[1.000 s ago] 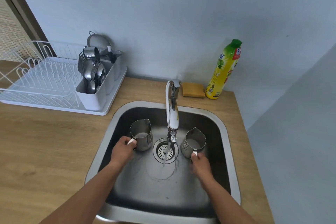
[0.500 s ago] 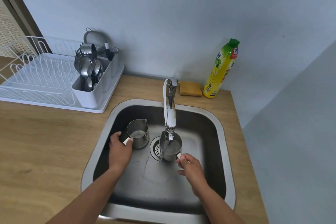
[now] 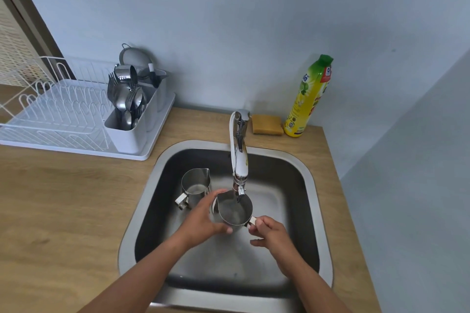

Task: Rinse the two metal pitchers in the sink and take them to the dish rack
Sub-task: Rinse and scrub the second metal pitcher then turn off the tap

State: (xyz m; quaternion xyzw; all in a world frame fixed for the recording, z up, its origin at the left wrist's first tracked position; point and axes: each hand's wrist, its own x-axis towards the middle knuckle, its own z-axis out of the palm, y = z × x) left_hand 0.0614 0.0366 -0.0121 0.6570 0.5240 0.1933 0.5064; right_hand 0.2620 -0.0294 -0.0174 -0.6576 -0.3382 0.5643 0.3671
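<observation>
Now, held pitcher (image 3: 232, 211): upright under the tap (image 3: 239, 155), mouth up, long axis vertical, handle toward 4 o'clock.
Right hand (image 3: 269, 234): fingers pinched on that handle.
Left hand (image 3: 203, 218): cupped round the body from 9 o'clock (thumb over the rim, by the look of it).
Second pitcher (image 3: 195, 187): standing free in the sink (image 3: 309, 178) at 10 o'clock, nearer the left hand, spout toward 1 o'clock.
Rack (image 3: 73, 119): well off at 10 o'clock, left-hand side.

rack (image 3: 63, 119) left of the sink (image 3: 309, 178) on the surface (image 3: 63, 198) — sponge (image 3: 267, 124) and bottle (image 3: 309, 99) behind it — two pitchers (image 3: 195, 187) in it.
</observation>
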